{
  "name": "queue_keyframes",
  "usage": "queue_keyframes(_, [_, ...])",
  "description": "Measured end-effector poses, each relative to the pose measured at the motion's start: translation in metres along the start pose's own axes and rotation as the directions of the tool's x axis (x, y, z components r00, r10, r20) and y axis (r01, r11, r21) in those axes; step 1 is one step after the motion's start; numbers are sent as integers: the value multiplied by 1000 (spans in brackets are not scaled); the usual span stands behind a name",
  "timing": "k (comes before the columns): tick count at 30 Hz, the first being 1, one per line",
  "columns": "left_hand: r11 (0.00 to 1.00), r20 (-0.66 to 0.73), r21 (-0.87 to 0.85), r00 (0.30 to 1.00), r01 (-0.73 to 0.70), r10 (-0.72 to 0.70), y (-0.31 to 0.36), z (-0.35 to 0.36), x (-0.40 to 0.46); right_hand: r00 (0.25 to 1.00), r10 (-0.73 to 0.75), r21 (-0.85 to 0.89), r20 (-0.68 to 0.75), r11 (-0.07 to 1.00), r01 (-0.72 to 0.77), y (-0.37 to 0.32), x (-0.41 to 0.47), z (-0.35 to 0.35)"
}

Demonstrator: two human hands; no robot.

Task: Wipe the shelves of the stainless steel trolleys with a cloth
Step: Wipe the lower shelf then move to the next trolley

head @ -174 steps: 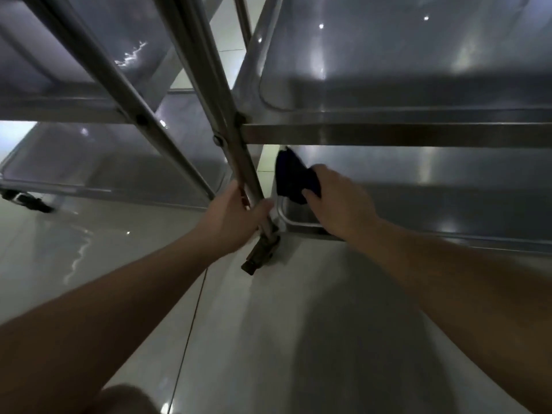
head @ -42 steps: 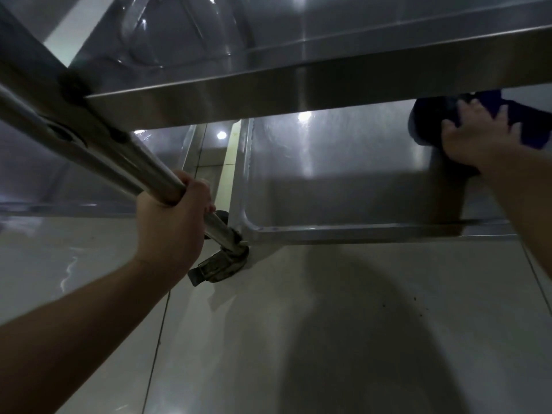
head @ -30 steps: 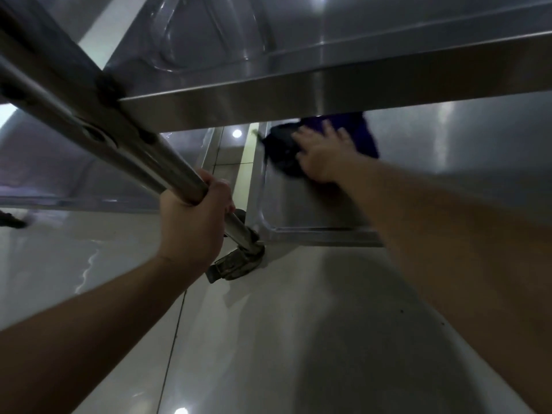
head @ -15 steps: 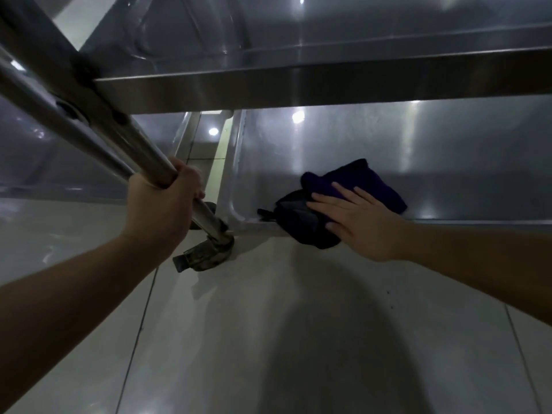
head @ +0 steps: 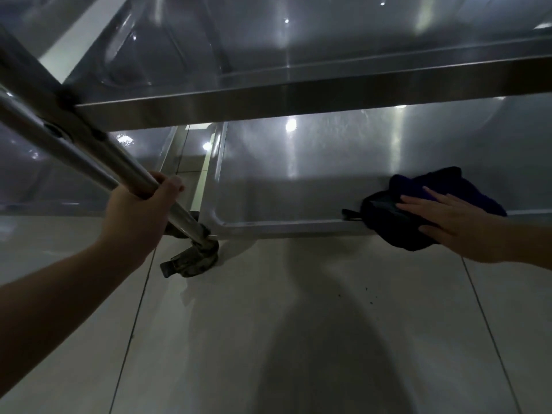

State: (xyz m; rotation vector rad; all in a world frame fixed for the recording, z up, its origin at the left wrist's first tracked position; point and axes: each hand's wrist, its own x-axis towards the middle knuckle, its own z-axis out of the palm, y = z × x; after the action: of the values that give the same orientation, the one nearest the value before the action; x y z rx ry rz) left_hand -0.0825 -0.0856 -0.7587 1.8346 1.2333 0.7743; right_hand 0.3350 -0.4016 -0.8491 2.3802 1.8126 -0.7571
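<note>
Floor (head: 298, 339): pale glossy tiles, thin dark grout lines, a few dark specks below the bottom shelf. Bottom shelf (head: 298, 174): brushed stainless tray, raised lip, rounded corner, streaky reflections. Upper shelf (head: 268, 103) above it: flat steel edge band. Trolley post (head: 89, 150): round polished tube slanting to the bottom shelf's near-left corner, ending at a grimy caster (head: 191, 258). Left hand (head: 140, 213) clenched around the post above that corner. Cloth (head: 424, 201): dark, crumpled, draped over the bottom shelf's front lip at right. Right hand (head: 448, 216) lies flat on the cloth, fingers straight, pressing it.
</note>
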Motion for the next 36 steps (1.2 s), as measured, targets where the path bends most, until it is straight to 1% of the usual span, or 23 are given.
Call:
queue_keyframes(2, [997, 23, 73, 999, 37, -39, 3, -1, -2, 999, 15, 10, -37, 1000, -14, -3, -1, 3])
queue_keyframes(4, [973, 103, 152, 977, 172, -188, 5, -4, -4, 998, 20, 13, -67, 1000, -19, -6, -2, 5])
queue_keyframes(5, [949, 171, 208, 946, 237, -274, 6, -5, -6, 997, 21, 16, -74, 1000, -20, -6, -2, 5])
queue_keyframes(6, [916, 251, 283, 900, 285, -357, 5, -7, -10, 997, 26, 28, -72, 999, -24, -5, -2, 5])
queue_keyframes(7, [873, 324, 367, 836, 321, -443, 5, -6, -15, 997, 30, 44, -67, 999, -27, -5, -1, 5])
queue_keyframes(9, [760, 399, 539, 685, 363, -610, 6, 0, -31, 997, 29, 82, -66, 996, -24, -5, 0, 5])
queue_keyframes(10, [713, 432, 612, 610, 344, -665, 7, 7, -39, 997, 29, 103, -71, 994, -21, -5, 0, 6])
queue_keyframes(11, [691, 480, 664, 546, 284, -686, 10, 16, -46, 997, 32, 123, -75, 992, -23, -6, 0, 6])
queue_keyframes(12, [698, 537, 690, 510, 192, -672, 14, 28, -52, 996, 39, 138, -76, 990, -28, -6, 0, 6])
queue_keyframes(13, [723, 592, 686, 513, 84, -621, 19, 41, -58, 996, 45, 143, -76, 989, -34, -7, 0, 6])
queue_keyframes(14, [749, 633, 662, 549, -20, -545, 26, 54, -63, 996, 49, 141, -75, 989, -38, -7, 1, 6])
queue_keyframes(16, [777, 678, 603, 631, -183, -377, 42, 81, -72, 995, 53, 129, -79, 991, -43, -7, 2, 6])
queue_keyframes(17, [777, 703, 571, 646, -264, -297, 50, 95, -74, 994, 58, 131, -88, 990, -46, -7, 2, 6])
queue_keyframes(18, [772, 727, 542, 646, -332, -232, 55, 110, -74, 993, 63, 136, -105, 990, -49, -7, 2, 6])
queue_keyframes(19, [774, 742, 513, 646, -371, -181, 60, 127, -73, 989, 65, 139, -131, 989, -47, -7, 2, 7])
queue_keyframes(22, [814, 732, 416, 681, -405, -35, 71, 180, -59, 968, 87, 132, -235, 990, -57, -9, 4, 10])
queue_keyframes(23, [814, 717, 391, 697, -430, 24, 72, 197, -55, 960, 97, 122, -262, 990, -67, -10, 6, 11])
queue_keyframes(26, [803, 655, 359, 741, -475, 146, 69, 238, -45, 950, 74, 23, -302, 997, -71, -12, 9, 13])
queue_keyframes(29, [796, 607, 356, 769, -489, 201, 60, 267, -35, 950, 42, -62, -309, 996, -65, -12, 11, 18])
queue_keyframes(31, [780, 584, 379, 783, -497, 215, 55, 280, -26, 954, 34, -70, -298, 996, -57, -11, 13, 22])
queue_keyframes(34, [770, 569, 416, 799, -484, 195, 47, 294, -12, 965, 30, -41, -261, 998, -42, -7, 17, 23])
queue_keyframes(36, [780, 569, 424, 806, -459, 165, 45, 302, -5, 964, 28, -37, -264, 999, -39, -6, 19, 23])
